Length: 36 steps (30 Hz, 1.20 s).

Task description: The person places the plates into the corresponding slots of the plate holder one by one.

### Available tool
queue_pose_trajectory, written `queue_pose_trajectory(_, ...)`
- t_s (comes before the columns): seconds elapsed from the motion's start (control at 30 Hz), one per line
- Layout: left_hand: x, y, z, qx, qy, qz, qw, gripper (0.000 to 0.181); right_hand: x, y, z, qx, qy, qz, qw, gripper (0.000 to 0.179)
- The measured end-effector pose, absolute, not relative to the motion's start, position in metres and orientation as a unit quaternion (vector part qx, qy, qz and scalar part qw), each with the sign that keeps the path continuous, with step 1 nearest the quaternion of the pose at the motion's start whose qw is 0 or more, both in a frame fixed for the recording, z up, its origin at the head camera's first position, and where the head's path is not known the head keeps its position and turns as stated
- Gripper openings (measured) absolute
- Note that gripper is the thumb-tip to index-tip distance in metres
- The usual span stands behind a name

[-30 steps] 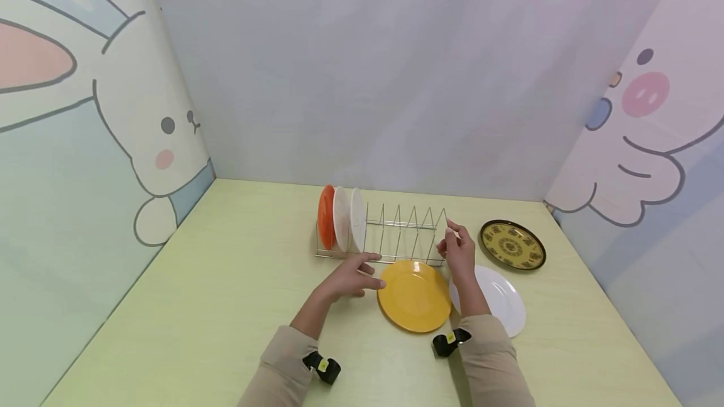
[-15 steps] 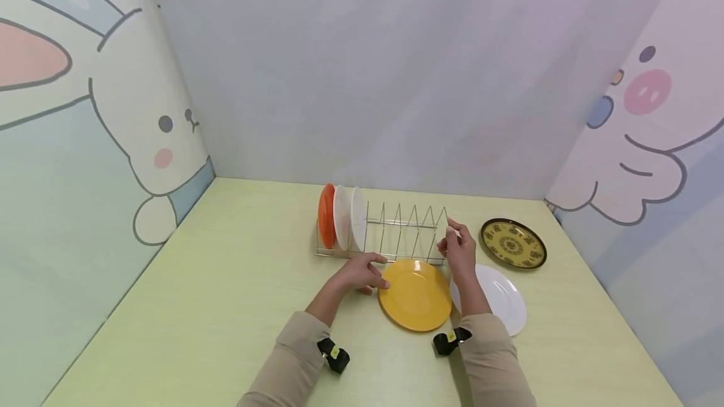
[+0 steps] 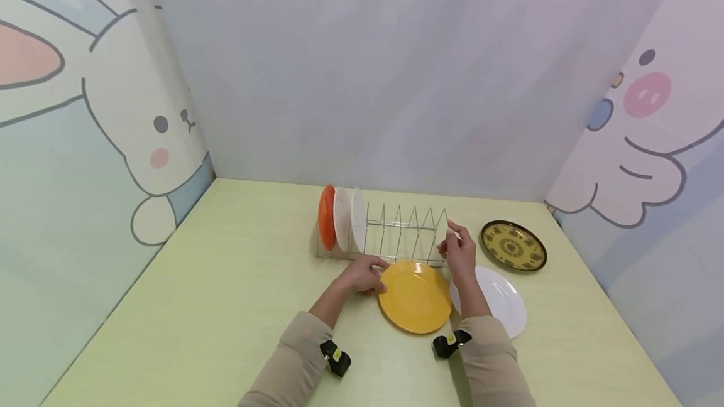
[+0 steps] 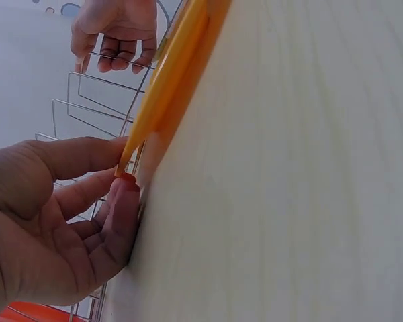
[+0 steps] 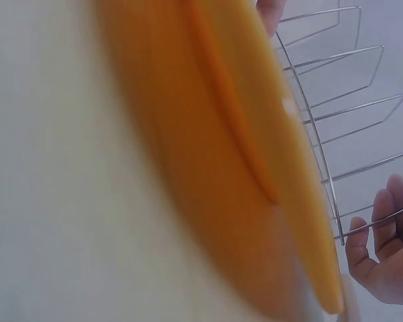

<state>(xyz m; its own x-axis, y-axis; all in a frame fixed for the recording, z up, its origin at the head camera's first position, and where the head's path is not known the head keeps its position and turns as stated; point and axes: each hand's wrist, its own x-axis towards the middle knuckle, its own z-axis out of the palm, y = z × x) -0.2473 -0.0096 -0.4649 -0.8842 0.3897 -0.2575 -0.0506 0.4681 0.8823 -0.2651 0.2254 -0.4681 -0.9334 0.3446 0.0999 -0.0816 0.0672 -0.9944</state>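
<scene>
My left hand (image 3: 362,276) pinches the left rim of a yellow plate (image 3: 415,297), thumb on top and fingers beneath, as the left wrist view shows. The plate lies right in front of a wire dish rack (image 3: 403,225). At the rack's right end, my right hand (image 3: 460,255) grips the end wire with curled fingers (image 5: 384,218). Three plates stand upright in the rack's left slots: an orange plate (image 3: 325,218), a pale pinkish plate (image 3: 341,220) and a white plate (image 3: 359,221).
Partly under my right forearm lies another white plate (image 3: 503,300), flat on the table (image 3: 226,306). Behind it, to the right, is a dark-rimmed patterned plate (image 3: 513,245). Fabric walls with cartoon animals stand at the back and both sides.
My left hand has moved right to the yellow plate, and its thumb and fingers have closed on the rim. The right hand has stayed at the rack's end.
</scene>
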Motion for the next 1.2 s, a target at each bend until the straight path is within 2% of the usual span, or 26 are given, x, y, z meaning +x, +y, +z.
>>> queue_pose_trajectory(0.3, -0.239, -0.024, -0.463, 0.086, 0.741, 0.622, 0.237, 0.049, -0.266, 0.225, -0.468, -0.082, -0.71, 0.679, 0.167, 0.03)
queue_pose_trajectory(0.5, -0.231, -0.038, -0.452, 0.093, 0.706, 0.663, 0.231, 0.049, -0.265, 0.225, -0.468, -0.086, -0.713, 0.675, 0.168, 0.03)
queue_pose_trajectory(0.9, -0.214, -0.054, -0.409, 0.113, 0.658, 0.725, 0.167, 0.05, -0.264, 0.227, -0.469, -0.084, -0.713, 0.677, 0.16, 0.033)
queue_pose_trajectory(1.2, -0.209, -0.055, -0.405, 0.112, 0.672, 0.717, 0.151, 0.05, -0.262, 0.226, -0.467, -0.088, -0.723, 0.666, 0.158, 0.032)
